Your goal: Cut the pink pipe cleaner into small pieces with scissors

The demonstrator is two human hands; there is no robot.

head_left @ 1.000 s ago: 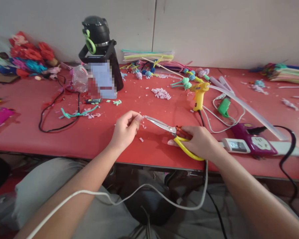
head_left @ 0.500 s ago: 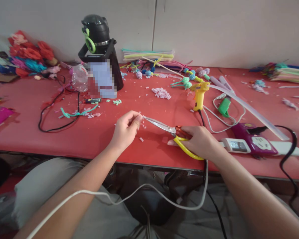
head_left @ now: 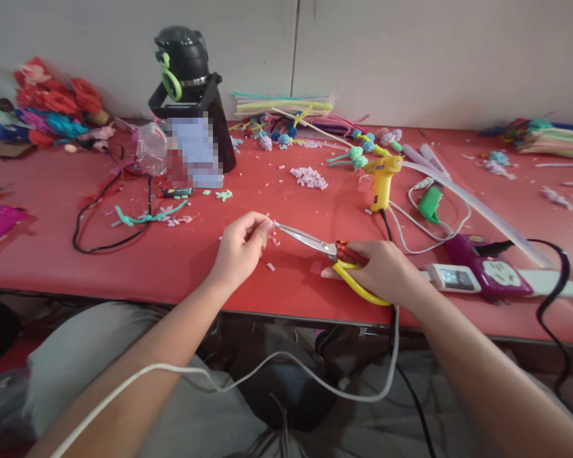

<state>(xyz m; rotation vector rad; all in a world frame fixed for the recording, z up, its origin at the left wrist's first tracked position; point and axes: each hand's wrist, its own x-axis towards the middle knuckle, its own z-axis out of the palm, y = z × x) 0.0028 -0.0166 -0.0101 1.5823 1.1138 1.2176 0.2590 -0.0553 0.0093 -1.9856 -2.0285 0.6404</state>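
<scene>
left hand (head_left: 241, 245): fingertips pinched on a tiny piece, too small to identify, frame centre | right hand (head_left: 382, 270): gripping scissors (head_left: 332, 257), blade tips at that pinch | change: none over the last second, both hands holding position | yellow glue gun (head_left: 382, 181) stands upper right.

Both hands (head_left: 241, 245) pinched — forearms converging.

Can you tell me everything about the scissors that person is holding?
The scissors have shiny silver metal blades and looped handles, one yellow, one red-orange, that look like plastic. The right hand grips the handles, covering most of them. The blades look nearly closed and point left, with their tips at the pinched fingers of the left hand. They are held low over the red table.
</scene>
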